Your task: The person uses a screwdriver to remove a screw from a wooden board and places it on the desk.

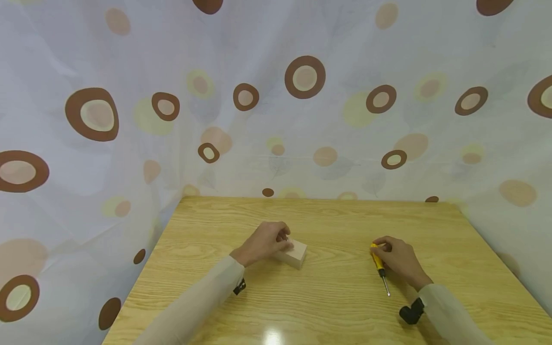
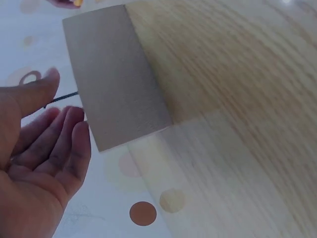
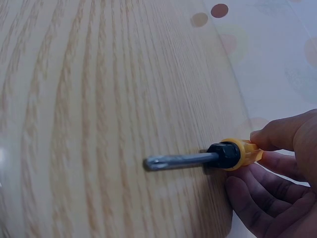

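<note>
A pale wooden block (image 1: 296, 254) lies on the table in the head view, left of its middle. In the left wrist view, a thin dark screw (image 2: 63, 97) stands out from the face of the block (image 2: 116, 79). My left hand (image 1: 266, 242) is around the screw, thumb on one side and bent fingers on the other, with a gap to the shaft. On the right, my right hand (image 1: 401, 258) pinches the yellow handle of a screwdriver (image 1: 378, 262) between thumb and fingers. Its metal shaft points toward me, and the right wrist view shows a cross-shaped tip (image 3: 156, 163).
The light wood-grain table (image 1: 327, 297) spreads under both hands. A white curtain (image 1: 336, 124) with brown and beige circles hangs behind it and along both sides. Dark wrist straps, one with a black device (image 1: 411, 311), sit at the sleeves.
</note>
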The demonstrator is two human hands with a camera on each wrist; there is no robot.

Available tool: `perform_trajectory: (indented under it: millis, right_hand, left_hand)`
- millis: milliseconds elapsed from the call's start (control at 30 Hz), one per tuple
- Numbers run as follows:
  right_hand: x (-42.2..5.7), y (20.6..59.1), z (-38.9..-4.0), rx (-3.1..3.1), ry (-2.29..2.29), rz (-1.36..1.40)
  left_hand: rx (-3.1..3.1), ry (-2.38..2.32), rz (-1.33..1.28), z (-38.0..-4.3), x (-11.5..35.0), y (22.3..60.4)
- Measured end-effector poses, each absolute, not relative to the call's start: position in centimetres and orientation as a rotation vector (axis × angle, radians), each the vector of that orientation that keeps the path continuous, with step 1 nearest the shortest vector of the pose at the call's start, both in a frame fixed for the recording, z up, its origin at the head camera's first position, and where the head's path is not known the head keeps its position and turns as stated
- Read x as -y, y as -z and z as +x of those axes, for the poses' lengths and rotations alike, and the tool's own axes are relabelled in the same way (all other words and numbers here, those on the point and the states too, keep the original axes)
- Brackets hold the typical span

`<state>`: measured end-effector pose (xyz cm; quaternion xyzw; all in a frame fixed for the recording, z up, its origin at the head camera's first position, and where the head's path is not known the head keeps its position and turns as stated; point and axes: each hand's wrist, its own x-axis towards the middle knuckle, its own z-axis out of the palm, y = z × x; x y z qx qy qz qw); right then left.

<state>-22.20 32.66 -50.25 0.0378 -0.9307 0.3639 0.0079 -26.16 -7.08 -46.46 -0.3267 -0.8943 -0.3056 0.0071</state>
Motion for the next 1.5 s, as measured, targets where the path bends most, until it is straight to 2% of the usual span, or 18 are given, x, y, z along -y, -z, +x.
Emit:
perform_trajectory:
  millis: [200, 533, 1033, 1500]
  right_hand:
    - [-32.7, 50.3, -22.1, 2.907, -1.137, 0.125]
    - [-32.4, 50.3, -22.1, 2.902, -1.159, 0.136]
    - [-32.2, 49.9, -21.7, 2.897, -1.174, 0.119]
    - [-32.7, 50.1, -21.8, 2.901, -1.159, 0.125]
  left_hand:
    - [2.770, 0.896, -1.104, -26.5, 7.2, 46.6]
    - [2.760, 0.862, -0.928, -26.2, 6.7, 47.1]
    - [2.757, 0.915, -1.031, -26.1, 6.9, 46.6]
    - [2.606, 1.101, -0.891, -26.1, 7.3, 45.6]
